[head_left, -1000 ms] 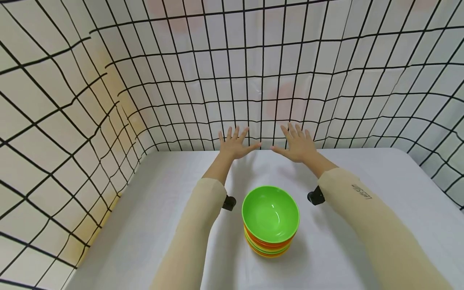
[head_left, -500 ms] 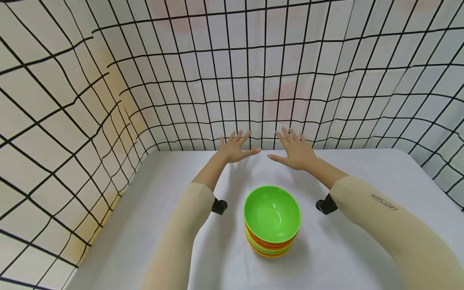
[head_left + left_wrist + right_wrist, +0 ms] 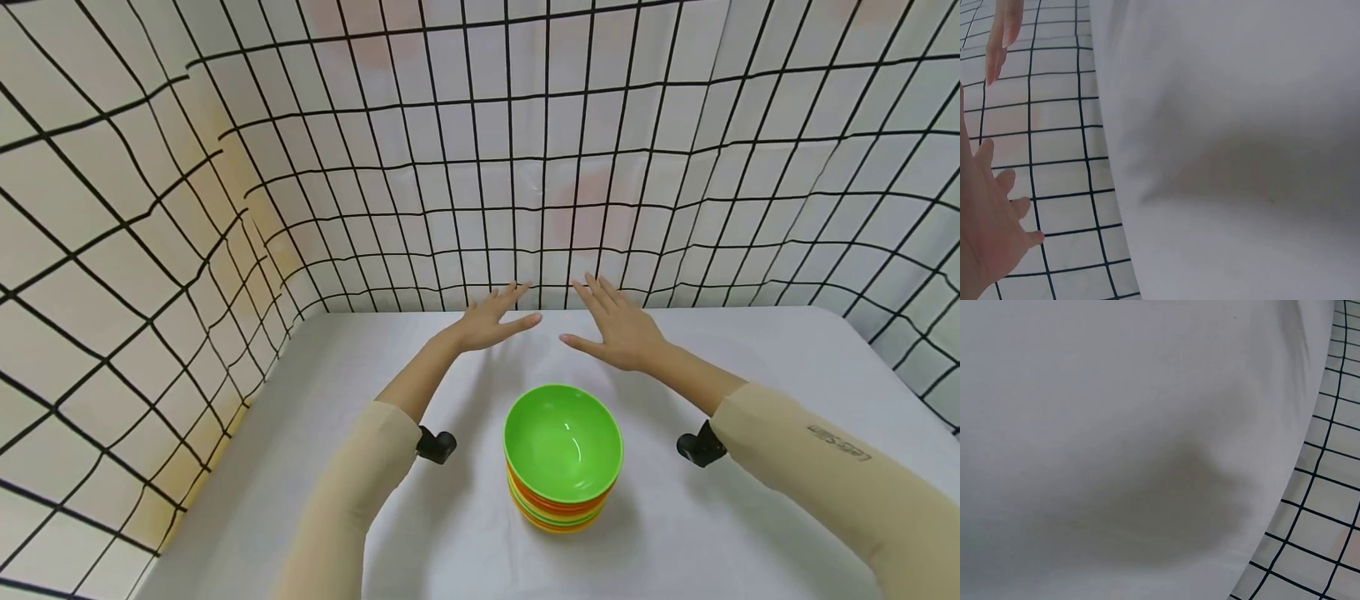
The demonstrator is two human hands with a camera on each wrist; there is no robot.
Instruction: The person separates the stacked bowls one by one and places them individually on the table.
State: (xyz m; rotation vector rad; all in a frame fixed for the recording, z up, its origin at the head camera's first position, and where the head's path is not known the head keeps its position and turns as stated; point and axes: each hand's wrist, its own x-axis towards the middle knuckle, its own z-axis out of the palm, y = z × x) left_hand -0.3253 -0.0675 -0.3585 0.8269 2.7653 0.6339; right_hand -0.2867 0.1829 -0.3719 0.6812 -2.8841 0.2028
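A stack of nested bowls stands on the white table, a green bowl [image 3: 562, 442] on top and orange, yellow and green rims [image 3: 558, 518] showing below it. Beyond the stack, my left hand [image 3: 483, 323] is held out over the far part of the table, fingers extended and thumb apart. My right hand [image 3: 618, 329] mirrors it on the other side, its fingers straight too. Neither hand holds anything, and both are apart from the bowls. In the left wrist view, part of the left hand [image 3: 991, 231] appears at the left edge, with fingers of the other hand [image 3: 1005, 37] above.
White walls with a black grid [image 3: 525, 167] rise behind the table and along both sides. The white tabletop [image 3: 360, 367] ends at the back wall. A small black camera [image 3: 437, 446] sits on the left wrist, another camera [image 3: 702, 444] on the right.
Both hands have drawn slightly back toward me and turned inward, while the forearms and elbows spread outward. The bowl stack has stayed in place.
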